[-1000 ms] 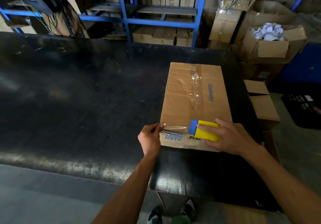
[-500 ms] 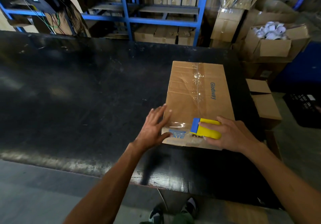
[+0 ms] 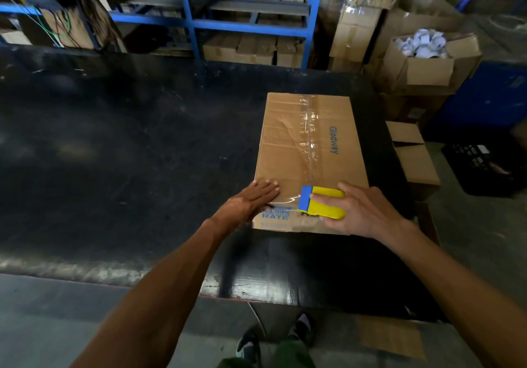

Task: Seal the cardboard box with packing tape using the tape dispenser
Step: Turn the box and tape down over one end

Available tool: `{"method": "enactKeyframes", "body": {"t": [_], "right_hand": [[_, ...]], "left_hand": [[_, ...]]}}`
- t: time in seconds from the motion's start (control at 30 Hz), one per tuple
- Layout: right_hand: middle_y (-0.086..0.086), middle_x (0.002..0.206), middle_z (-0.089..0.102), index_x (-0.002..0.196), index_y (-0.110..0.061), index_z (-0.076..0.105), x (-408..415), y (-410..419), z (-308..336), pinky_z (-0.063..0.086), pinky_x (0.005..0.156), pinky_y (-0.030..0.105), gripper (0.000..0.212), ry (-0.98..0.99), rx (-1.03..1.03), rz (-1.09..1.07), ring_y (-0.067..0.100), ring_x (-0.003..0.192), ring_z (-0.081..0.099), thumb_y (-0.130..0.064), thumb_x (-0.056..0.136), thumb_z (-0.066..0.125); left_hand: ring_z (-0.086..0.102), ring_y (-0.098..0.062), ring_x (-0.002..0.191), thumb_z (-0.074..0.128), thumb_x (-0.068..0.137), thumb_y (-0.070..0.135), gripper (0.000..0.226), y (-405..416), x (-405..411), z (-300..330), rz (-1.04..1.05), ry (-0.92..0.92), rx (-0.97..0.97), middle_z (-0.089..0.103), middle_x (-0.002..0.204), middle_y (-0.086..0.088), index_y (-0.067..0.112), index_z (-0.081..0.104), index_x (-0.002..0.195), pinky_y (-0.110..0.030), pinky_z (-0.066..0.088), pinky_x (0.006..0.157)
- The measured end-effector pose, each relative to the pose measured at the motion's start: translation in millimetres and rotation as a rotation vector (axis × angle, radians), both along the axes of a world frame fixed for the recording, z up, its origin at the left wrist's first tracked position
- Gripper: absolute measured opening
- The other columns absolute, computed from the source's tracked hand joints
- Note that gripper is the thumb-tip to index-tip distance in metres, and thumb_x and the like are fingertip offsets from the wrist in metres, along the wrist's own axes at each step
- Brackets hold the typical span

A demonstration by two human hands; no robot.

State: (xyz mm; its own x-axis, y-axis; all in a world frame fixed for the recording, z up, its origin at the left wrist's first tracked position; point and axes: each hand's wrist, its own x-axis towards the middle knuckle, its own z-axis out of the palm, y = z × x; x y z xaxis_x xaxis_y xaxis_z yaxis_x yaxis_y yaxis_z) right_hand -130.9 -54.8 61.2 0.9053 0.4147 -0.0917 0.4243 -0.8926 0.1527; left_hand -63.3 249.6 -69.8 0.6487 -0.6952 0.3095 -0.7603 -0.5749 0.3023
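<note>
The box (image 3: 309,156) lay on the bench (image 3: 128,145). Left hand (image 3: 251,199), grip spread flat, pressed tape (image 3: 285,198) at its near end; right hand (image 3: 362,210) clasped the dispenser (image 3: 320,205) there. Next likely: drawing and cutting the strip.

Single head-worn wide-angle view, looking forward and steeply down from above the near edge of the black table (image 3: 119,145). The table fills the middle of the frame at close range; the wearer's shoes (image 3: 273,339) appear below its near edge, blue shelving (image 3: 251,25) beyond its far edge, stacked cartons (image 3: 427,65) past its right side. No second view overlaps.
</note>
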Motion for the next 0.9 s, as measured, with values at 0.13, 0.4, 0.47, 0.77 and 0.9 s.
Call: {"method": "enactKeyframes", "body": {"t": [0.13, 0.4, 0.47, 0.77, 0.9], "right_hand": [[0.003, 0.097, 0.055, 0.133, -0.052, 0.049, -1, -1, 2, 0.049, 0.059, 0.032, 0.059, -0.016, 0.035, 0.036, 0.026, 0.081, 0.063, -0.073, 0.079, 0.038], [0.001, 0.086, 0.053, 0.13, -0.046, 0.054, -9, -46, 15, 0.035, 0.044, 0.025, 0.061, -0.01, 0.076, 0.101, 0.021, 0.06, 0.055, -0.061, 0.073, 0.07], [0.001, 0.088, 0.052, 0.134, -0.044, 0.052, -11, -56, 15, 0.031, 0.046, 0.025, 0.063, -0.008, 0.072, 0.114, 0.018, 0.06, 0.052, -0.061, 0.075, 0.068], [0.001, 0.088, 0.055, 0.13, -0.04, 0.058, -3, -55, 5, 0.029, 0.048, 0.022, 0.064, -0.044, 0.03, 0.101, 0.015, 0.06, 0.054, -0.061, 0.071, 0.074], [0.002, 0.089, 0.056, 0.126, -0.04, 0.062, -2, -55, 2, 0.029, 0.047, 0.023, 0.061, -0.068, 0.046, 0.128, 0.018, 0.062, 0.058, -0.058, 0.07, 0.076]], "left_hand": [[0.037, -0.021, 0.145, 0.049, 0.1, 0.039, 0.056, 3, -1, -2, 0.042, -0.006, -0.023, 0.041, 0.156, -0.004, 0.012, 0.044, 0.149, -0.043, 0.031, 0.119], [0.046, -0.027, 0.138, 0.047, 0.098, 0.04, 0.055, 5, 1, 2, 0.021, -0.029, 0.013, 0.049, 0.149, -0.01, 0.01, 0.049, 0.144, -0.048, 0.041, 0.111], [0.045, -0.027, 0.139, 0.043, 0.1, 0.044, 0.056, 5, 2, 0, 0.015, -0.012, 0.023, 0.047, 0.151, -0.008, 0.013, 0.044, 0.147, -0.05, 0.041, 0.111], [0.032, -0.026, 0.146, 0.016, 0.104, 0.057, 0.069, -3, 7, 16, -0.048, -0.215, 0.258, 0.035, 0.158, -0.01, 0.01, 0.035, 0.152, -0.05, 0.018, 0.122], [0.016, -0.024, 0.153, 0.028, 0.107, 0.046, 0.062, -50, 12, 24, -0.149, -0.32, 0.28, 0.02, 0.165, -0.009, 0.009, 0.025, 0.157, -0.044, 0.011, 0.125]]}}
